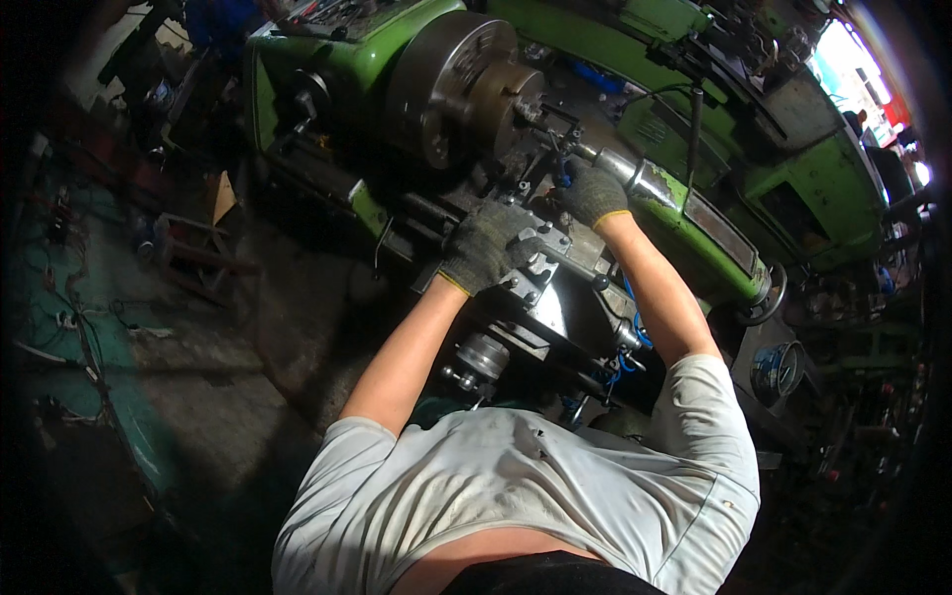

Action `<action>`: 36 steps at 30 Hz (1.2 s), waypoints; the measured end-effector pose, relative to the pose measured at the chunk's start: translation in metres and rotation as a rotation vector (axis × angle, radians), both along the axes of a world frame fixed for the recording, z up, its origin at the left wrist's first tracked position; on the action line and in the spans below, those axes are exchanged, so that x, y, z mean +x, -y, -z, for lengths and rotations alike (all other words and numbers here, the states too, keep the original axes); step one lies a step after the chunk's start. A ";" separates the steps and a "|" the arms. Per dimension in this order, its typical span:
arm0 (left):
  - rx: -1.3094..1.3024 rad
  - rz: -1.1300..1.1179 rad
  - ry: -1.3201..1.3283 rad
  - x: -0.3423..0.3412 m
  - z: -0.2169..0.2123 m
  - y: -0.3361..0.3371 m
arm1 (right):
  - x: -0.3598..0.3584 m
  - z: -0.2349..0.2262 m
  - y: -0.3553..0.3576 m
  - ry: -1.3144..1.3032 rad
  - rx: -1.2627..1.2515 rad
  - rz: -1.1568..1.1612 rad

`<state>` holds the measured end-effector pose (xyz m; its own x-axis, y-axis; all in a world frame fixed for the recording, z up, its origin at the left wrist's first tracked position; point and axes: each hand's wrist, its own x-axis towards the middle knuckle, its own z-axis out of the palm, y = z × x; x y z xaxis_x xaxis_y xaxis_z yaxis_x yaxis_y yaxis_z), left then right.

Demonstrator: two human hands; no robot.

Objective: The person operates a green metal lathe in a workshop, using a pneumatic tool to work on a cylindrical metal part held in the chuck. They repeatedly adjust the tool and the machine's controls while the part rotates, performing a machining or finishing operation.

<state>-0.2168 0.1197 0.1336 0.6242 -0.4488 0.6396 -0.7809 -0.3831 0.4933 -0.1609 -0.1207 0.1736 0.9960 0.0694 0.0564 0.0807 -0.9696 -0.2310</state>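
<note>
Both my hands wear dark grey knitted gloves with yellow cuffs, and they work over a green metal lathe [352, 61]. My left hand [484, 248] is closed over the left side of the metal tool post [555, 238], its thumb lying across the top; some fingers are hidden. Farther right, my right hand [598, 195] is curled beside the tailstock quill [612, 164], close to a small blue part. What its fingers hold is out of sight. Left of it, a steel workpiece [504, 99] sits in the large round chuck [436, 84].
At the lathe's right end is a handwheel [769, 295]. A rounded metal dial with ball handles [481, 357] juts toward my body. A round container [776, 372] stands at the right. On the left floor are a metal frame [193, 253] and loose cables [89, 342].
</note>
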 end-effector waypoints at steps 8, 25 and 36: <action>0.050 -0.002 -0.049 0.002 -0.001 -0.001 | -0.010 -0.022 -0.008 0.039 -0.075 -0.041; -0.026 0.005 0.008 0.001 -0.003 -0.003 | -0.010 -0.015 -0.009 0.078 -0.018 -0.063; 0.035 -0.013 0.006 0.000 -0.009 -0.001 | -0.010 -0.027 -0.011 0.004 -0.039 -0.032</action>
<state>-0.2167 0.1209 0.1427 0.6266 -0.4625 0.6273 -0.7785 -0.4102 0.4751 -0.1705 -0.1097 0.2002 0.9930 0.1036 0.0574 0.1128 -0.9747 -0.1930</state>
